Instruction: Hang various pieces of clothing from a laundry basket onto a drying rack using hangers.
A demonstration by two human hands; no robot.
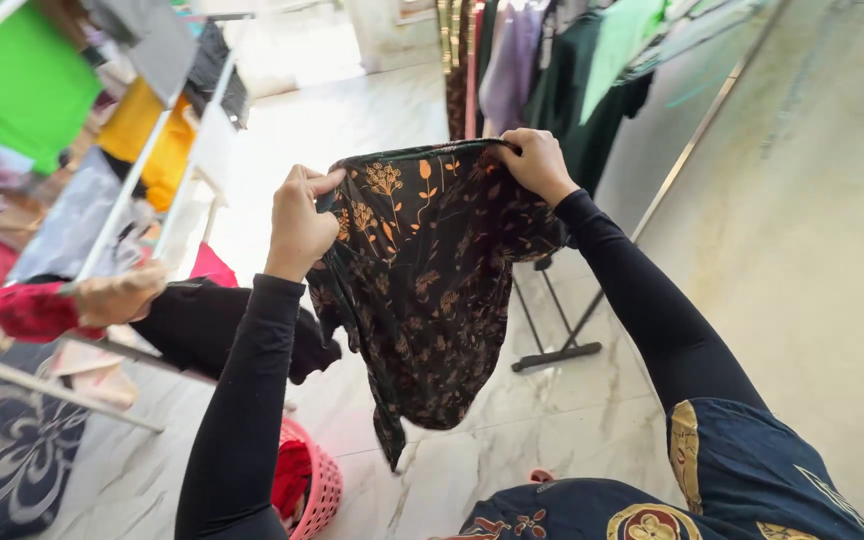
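No packages, labels, signs or screens can be seen in this view. Nothing here has a tag, a printed panel or a display on it.

The pink laundry basket (320, 490) is half hidden behind the left sleeve and cut off by the bottom edge.
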